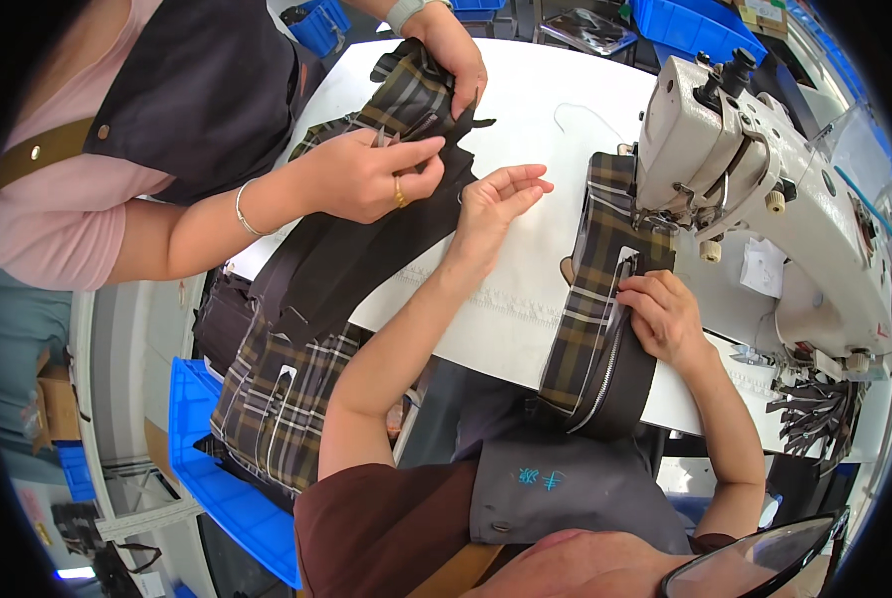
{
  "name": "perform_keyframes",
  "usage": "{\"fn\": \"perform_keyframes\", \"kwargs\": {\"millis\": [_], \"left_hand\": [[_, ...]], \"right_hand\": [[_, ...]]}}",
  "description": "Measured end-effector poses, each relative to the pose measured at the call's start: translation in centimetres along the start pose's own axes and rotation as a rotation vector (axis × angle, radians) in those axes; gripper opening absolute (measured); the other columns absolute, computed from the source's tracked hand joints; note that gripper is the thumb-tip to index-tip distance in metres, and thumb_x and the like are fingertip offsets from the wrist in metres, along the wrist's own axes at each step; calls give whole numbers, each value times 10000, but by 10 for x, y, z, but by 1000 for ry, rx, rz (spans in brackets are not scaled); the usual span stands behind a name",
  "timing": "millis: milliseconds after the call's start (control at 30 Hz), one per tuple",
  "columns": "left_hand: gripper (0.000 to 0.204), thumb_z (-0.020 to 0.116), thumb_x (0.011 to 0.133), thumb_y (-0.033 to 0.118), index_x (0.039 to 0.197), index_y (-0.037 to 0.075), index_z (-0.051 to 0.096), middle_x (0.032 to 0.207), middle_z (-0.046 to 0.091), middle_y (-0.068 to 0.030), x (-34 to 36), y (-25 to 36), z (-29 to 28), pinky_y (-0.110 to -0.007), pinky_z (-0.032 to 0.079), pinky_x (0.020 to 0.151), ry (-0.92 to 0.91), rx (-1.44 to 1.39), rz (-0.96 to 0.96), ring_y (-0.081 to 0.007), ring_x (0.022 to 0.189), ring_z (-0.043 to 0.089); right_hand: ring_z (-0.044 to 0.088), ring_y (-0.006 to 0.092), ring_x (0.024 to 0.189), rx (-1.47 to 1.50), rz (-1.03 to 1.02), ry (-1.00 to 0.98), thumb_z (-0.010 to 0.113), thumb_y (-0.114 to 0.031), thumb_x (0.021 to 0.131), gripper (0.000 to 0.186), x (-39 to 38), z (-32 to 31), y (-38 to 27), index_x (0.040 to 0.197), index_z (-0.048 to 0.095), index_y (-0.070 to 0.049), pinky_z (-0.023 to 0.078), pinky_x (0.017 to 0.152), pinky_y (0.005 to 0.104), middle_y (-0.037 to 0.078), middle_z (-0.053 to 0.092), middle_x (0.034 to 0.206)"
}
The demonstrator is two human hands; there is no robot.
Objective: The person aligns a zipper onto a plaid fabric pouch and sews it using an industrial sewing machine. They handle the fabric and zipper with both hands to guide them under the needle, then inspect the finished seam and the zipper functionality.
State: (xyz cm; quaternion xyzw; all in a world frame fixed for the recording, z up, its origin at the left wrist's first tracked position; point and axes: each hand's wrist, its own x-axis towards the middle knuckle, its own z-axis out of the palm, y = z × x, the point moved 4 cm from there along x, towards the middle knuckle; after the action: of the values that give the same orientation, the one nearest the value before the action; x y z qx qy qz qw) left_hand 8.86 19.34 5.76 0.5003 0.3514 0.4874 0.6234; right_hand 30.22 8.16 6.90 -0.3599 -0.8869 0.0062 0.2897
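Writing: pale-blue embroidered characters are borne on a grey apron [576,513]; a small red marking is seen at the right end of the white sewing machine [815,189]; a white paper [762,267] is found beside it, its marks too small to be read. Plaid piece [600,234] laid lengthwise on the white counter [536,90], its long axis run from the far side to the near edge, lower end slanted slightly left; upper part partly covered by the machine's head. Metal zip [606,371] set along the same axis, bordered on the right by dark cloth. Right hand [670,317] placed at the zip's upper stretch, grip drawn together; whether cloth is pinched or only pressed cannot be told. Left hand [496,204] held above the counter, well apart from the plaid piece, grip loosely spread, nothing seen within. More plaid and dark cloth is handled by a co-worker [207,100] at upper left.
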Motion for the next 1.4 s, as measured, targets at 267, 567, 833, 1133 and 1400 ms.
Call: {"fn": "perform_keyframes", "kwargs": {"millis": [267,567,833,1133,1400], "left_hand": [[286,600,840,54,1121,0,609,990,661,-96,-18,12,4,-274,439,850,-31,363,117,-126,947,601],[383,670,723,-9,1099,16,600,1016,646,-109,-71,83,-15,-329,454,848,266,1023,716,-241,959,594],[740,777,675,282,1218,-114,467,1137,577,-237,-11,110,-67,-343,439,903,224,1434,411,-310,1053,575],[330,736,700,178,913,-58,645,748,655,-57,20,88,-81,-251,459,684,-47,910,8,-115,679,590],[209,698,791,117,963,7,652,821,670,-39,11,131,-104,-195,467,633,90,525,142,-61,697,606]], "right_hand": [[551,254,866,0,-7,3,643,23,578,326,0,-1,-1,894,598,-46,485,736,347,60,597,991],[551,262,865,31,-11,11,639,54,579,332,-1,0,0,894,596,-42,481,747,347,64,598,984],[554,259,847,16,-17,33,637,58,585,323,0,0,0,889,596,-43,481,739,344,64,604,970],[560,250,844,15,-13,31,623,54,601,300,-1,0,1,882,603,-49,488,721,338,54,609,965],[558,262,850,28,2,24,618,56,601,298,1,0,1,881,602,-47,487,730,350,55,609,963]]}}
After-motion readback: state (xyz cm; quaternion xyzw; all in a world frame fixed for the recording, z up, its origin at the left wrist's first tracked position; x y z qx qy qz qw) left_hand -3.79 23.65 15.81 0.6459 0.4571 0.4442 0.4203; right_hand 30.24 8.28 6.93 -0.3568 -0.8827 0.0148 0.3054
